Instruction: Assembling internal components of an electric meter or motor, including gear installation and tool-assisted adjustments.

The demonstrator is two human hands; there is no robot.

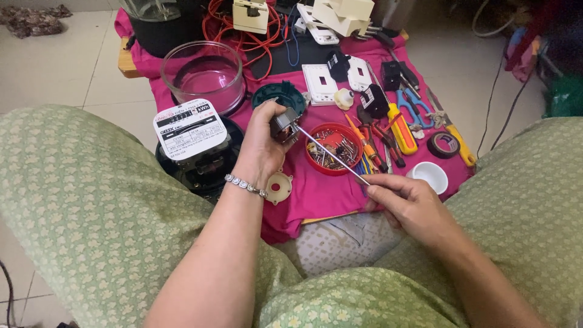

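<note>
My left hand (262, 144), with a silver bracelet on the wrist, grips a small dark metal part (284, 126) above the pink cloth. My right hand (408, 203) holds a thin screwdriver (331, 155) by its handle end, and the shaft's tip touches the dark part. Just beyond the shaft sits a round red lid (316, 159) filled with several screws. An opened electric meter (193, 141) with a white dial plate stands left of my left hand.
A pink cloth (316, 194) covers a low board. On it lie a clear glass dome (204, 74), a teal round cap (279, 94), white switch plates (320, 83), pliers and screwdrivers (388, 130), a tape roll (443, 144) and a white cup (430, 176). My green-clad knees flank it.
</note>
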